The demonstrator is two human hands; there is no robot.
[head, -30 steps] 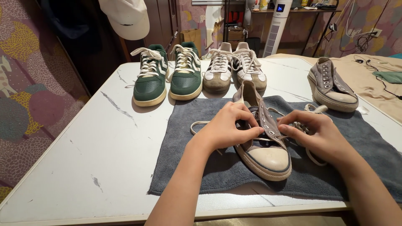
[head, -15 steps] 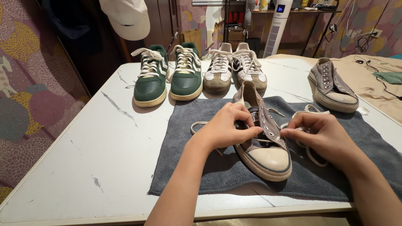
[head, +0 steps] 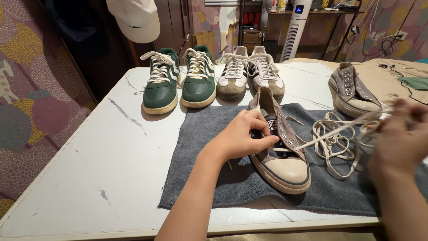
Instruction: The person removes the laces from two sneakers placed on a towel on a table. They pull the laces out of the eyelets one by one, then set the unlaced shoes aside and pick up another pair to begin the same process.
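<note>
- left hand point(head: 243, 136) presses the grey sneaker point(head: 281, 147) down on the grey towel point(head: 209, 178), fingers curled over its tongue.
- right hand point(head: 399, 138) (blurred) pinches the white lace point(head: 334, 134), drawn taut from an eyelet.
- risk: the slack loops could snag and knot, or the sneaker could skid off the worktop point(head: 111, 147).

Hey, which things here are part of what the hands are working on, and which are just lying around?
In use: grey sneaker, held by left hand; white lace, pulled by right hand; grey towel.

Lying about: green sneakers, white sneakers, other grey sneaker, cap.
</note>
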